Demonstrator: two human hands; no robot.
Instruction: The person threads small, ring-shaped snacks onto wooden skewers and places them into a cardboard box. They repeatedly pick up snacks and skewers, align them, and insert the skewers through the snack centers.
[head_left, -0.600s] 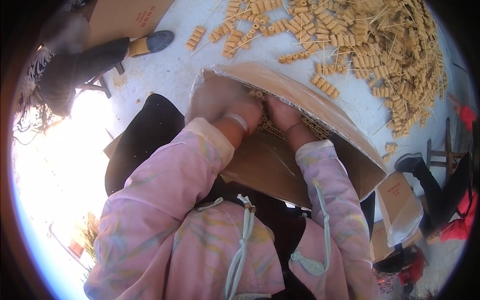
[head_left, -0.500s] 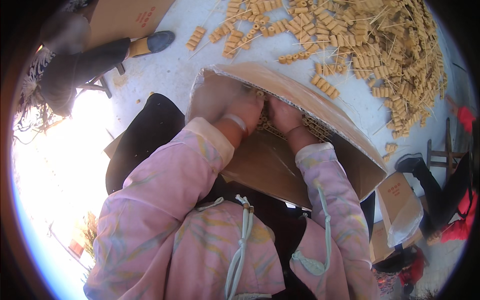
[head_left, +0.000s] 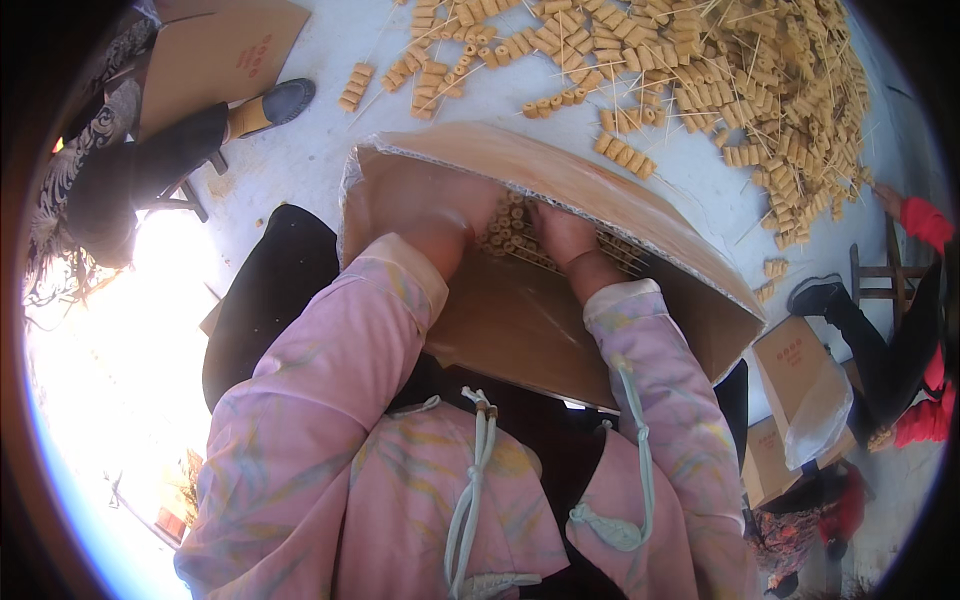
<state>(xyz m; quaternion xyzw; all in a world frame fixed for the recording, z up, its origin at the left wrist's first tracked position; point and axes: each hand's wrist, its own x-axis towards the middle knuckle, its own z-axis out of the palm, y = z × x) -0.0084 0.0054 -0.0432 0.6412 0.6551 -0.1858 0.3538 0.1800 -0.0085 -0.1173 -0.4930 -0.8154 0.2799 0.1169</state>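
Now bares more rolls [head_left: 508, 236] between left hand [head_left: 482, 203] and right hand [head_left: 562, 235] inside box [head_left: 520, 310] | likely leaves them easier to reach | cannot make out either grip

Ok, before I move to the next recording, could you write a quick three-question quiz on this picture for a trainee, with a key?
1. Where are the person's left hand and right hand?
A) Resting on the lap
B) Inside the open cardboard box
C) Raised above the shoulders

2. True or false: skewered pieces lie inside the box, and many more lie in a heap outside it.

3. Fill in the missing colour: the person's sleeves are mainly ____, with a faint yellowish pattern.

Key:
1. B
2. True
3. Pink
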